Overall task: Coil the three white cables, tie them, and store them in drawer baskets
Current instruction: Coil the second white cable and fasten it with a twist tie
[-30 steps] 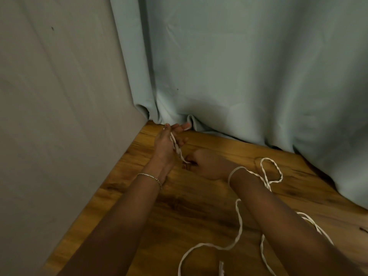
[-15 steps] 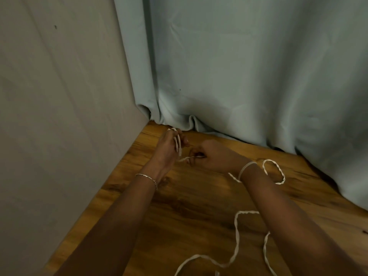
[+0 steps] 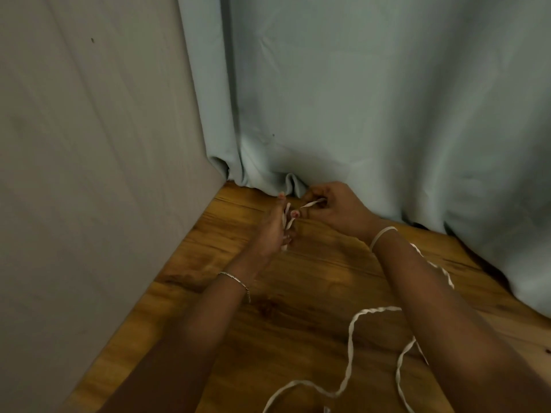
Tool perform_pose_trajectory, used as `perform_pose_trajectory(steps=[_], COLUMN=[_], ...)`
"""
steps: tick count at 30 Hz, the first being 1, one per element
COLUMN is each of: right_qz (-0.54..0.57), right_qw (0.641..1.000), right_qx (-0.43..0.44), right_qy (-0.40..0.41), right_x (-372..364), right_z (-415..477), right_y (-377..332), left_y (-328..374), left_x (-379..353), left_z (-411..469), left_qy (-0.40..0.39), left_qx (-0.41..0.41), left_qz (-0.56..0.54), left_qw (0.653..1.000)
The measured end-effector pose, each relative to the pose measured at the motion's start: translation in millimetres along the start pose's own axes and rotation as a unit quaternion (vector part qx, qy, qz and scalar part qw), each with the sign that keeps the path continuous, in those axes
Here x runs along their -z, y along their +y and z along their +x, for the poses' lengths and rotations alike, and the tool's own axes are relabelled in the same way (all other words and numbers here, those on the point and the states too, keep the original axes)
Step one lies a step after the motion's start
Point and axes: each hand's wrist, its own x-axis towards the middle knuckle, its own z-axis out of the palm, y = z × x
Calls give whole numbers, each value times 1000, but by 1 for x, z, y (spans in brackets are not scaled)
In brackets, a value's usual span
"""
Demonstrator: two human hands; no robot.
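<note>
Within the last second the right hand [image 3: 337,210] has been carried from just below the left hand [image 3: 269,234] up to its far side, close to the curtain's hem, so that a further turn of the white cable [image 3: 383,234] is being laid round the left fingers [image 3: 281,198]. The cable is pinched between the right thumb and fingertips, and a short taut stretch is drawn across to the left hand. The turns already made are kept on the left hand, whose forefinger is held upright; the thumb appears to be pressed on them, though this part is too small and dim for certainty. The loop that lay near the curtain is now mostly hidden behind the right forearm. Coiling of this cable is judged to be under way but far from finished: much slack is left on the wooden surface [image 3: 298,308], nothing has been tied, and no other cable or drawer basket can be seen

The cable is thin, flat and ribbon-like, twisted along its length and limp enough to fall in loose curves; one pass is laid over the right wrist. The surface is smooth, glossy, strongly grained board. The curtain [image 3: 372,99] is matt, pale blue-green cloth hung in soft folds, and a plain grey wall [image 3: 89,174] is set at the left. A fine metal bracelet [image 3: 235,278] is worn on the left wrist
</note>
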Motion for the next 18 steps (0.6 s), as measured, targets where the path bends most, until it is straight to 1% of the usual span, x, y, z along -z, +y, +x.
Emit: perform_pose_trajectory(steps=[3,5,8,10,13,15,18], right_qz=[35,44,72,127,216,269,384], right_qw=[999,999,997,992,974,958,912], right_qx=[-5,-3,2,-6,-23,-56,-109], right_qy=[-1,-6,3,21,56,87,93], right_x=[-1,0,1,1,-5,-12,-28], right_z=[3,5,7,8,7,4,-5], right_y=[0,-2,-3,-2,3,8,16], left_y=[1,3,7,9,11,13,13], left_x=[-2,-2,-1,-1,-2,-4,-10], left_z=[-3,-5,-7,-8,-10,-11,-11], left_qy=[10,5,-24,-46,-82,-106,-107], left_qx=[-24,-24,-35,-39,-35,-26,-36], left_qz=[43,45,41,26,-20,-52,-89], left_qw=[999,999,998,998,996,993,990])
